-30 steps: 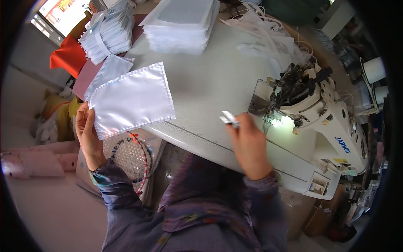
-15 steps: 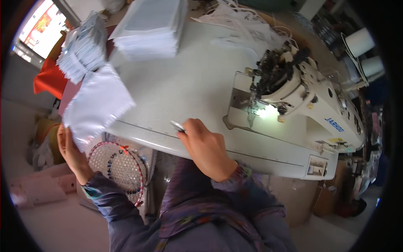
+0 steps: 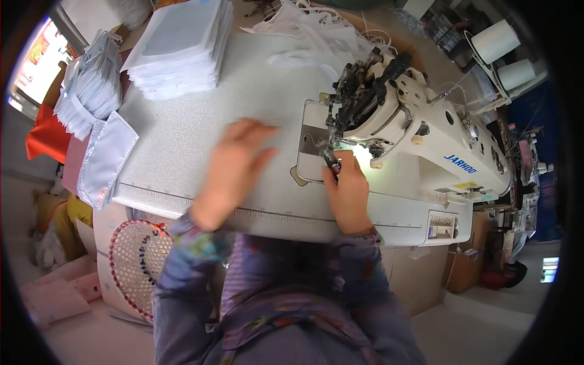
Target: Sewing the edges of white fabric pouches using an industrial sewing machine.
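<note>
The white worktable (image 3: 182, 140) carries the work. At its right stands a cream industrial sewing machine (image 3: 420, 134), lamp lit at the needle area (image 3: 333, 155).

A tall stack of flat white pieces (image 3: 182, 45) sits at the far left of the table. A second, fanned bundle (image 3: 88, 94) lies beyond the left edge. One silvery white pouch piece (image 3: 109, 158) hangs over the table's left edge, apart from both hands. A loose heap of white strips (image 3: 304, 30) lies at the far side, behind the machine. A round woven basket (image 3: 137, 261) stands below the table, left of the person.

The left hand (image 3: 234, 170) is over bare tabletop, fingers spread and blurred; it grips nothing visible. The right hand (image 3: 348, 188) is at the needle plate, fingers curled against the presser foot area. Whether it holds a small item cannot be told.

Assessment: no piece lies under the needle, so no seam appears in progress. The pouch piece at the edge looks set aside; the large stack suggests much work remains.
</note>
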{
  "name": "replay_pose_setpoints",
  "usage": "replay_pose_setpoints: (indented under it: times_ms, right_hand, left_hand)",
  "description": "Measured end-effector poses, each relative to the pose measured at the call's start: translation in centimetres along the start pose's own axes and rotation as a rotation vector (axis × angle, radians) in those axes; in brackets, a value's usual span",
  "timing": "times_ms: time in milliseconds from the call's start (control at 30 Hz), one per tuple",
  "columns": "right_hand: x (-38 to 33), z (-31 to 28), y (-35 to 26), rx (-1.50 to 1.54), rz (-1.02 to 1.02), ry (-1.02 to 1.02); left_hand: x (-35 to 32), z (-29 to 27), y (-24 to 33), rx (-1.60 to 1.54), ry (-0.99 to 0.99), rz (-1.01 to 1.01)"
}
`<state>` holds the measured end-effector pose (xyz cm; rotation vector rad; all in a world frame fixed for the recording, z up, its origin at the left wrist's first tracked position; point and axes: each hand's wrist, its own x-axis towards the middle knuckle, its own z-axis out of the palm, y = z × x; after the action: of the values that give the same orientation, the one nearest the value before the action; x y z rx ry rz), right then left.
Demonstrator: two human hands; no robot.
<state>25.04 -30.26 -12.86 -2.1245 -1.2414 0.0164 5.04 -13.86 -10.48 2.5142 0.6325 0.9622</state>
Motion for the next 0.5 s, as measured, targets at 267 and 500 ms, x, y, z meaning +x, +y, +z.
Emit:
replay_pose_setpoints:
  times_ms: [267, 500]
  right_hand:
    - [0.1, 0.2, -0.4, 0.105, -0.028, 0.081]
    - [1.2, 0.8, -1.5, 0.063, -0.109, 0.040]
  left_hand:
    - [6.2, 5.1, 0.8, -0.093, -0.237, 0.043]
    - [5.9, 2.1, 0.2, -0.208, -0.277, -0.026]
